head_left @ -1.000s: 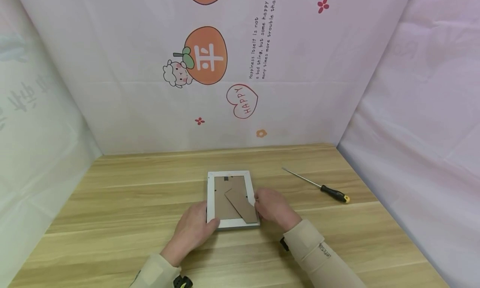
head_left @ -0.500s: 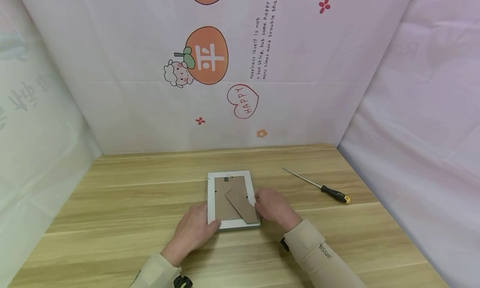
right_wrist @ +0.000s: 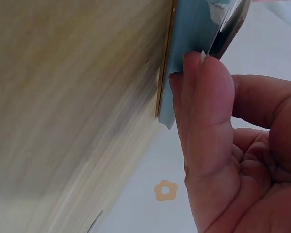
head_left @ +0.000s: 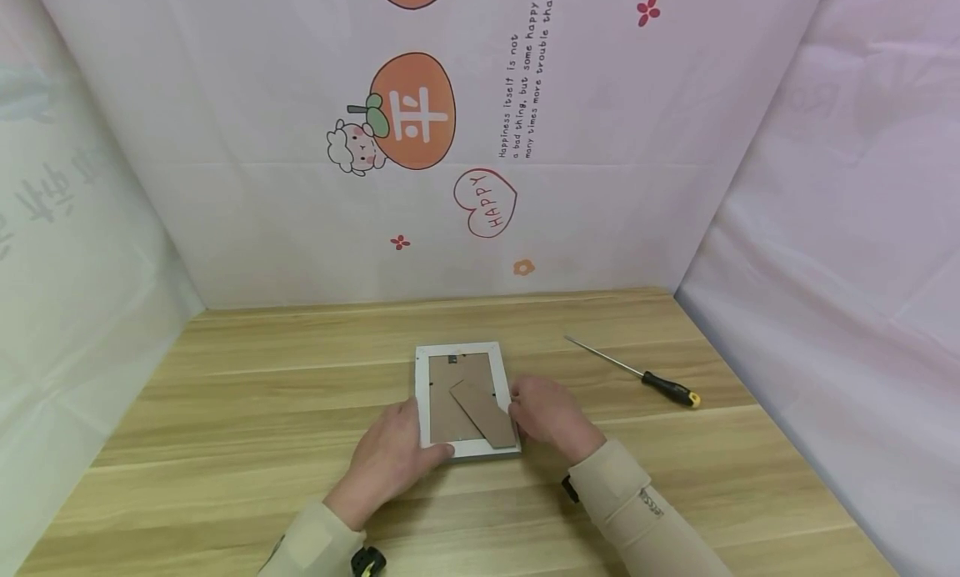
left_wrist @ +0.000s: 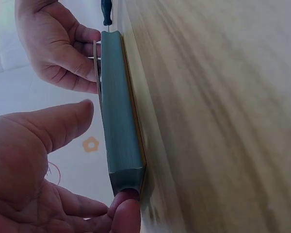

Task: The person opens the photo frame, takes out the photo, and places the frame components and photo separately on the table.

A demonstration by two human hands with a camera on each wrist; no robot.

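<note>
A picture frame (head_left: 423,385) lies on the table with its brown backing board (head_left: 446,414) facing up. Its brown stand leg (head_left: 486,418) slants across the back, slightly raised in the left wrist view. My left hand (head_left: 384,452) is at the lower left corner. Its fingertips touch the side of the frame, while the thumb (left_wrist: 70,121) stands apart above it. At the right edge, my right hand (head_left: 551,414) holds the frame near the leg. Its fingers (right_wrist: 208,111) press along the blue-grey side (right_wrist: 172,97); the thumb's tip is hidden behind them.
A screwdriver (head_left: 671,389) with a black and yellow handle lies to the right on the wooden table (head_left: 262,410). White printed cloth (head_left: 300,227) hangs behind the table and along both sides.
My left hand has shifted slightly to the right, and its thumb has moved along the lower edge of the frame. The right hand and the frame have barely moved.
</note>
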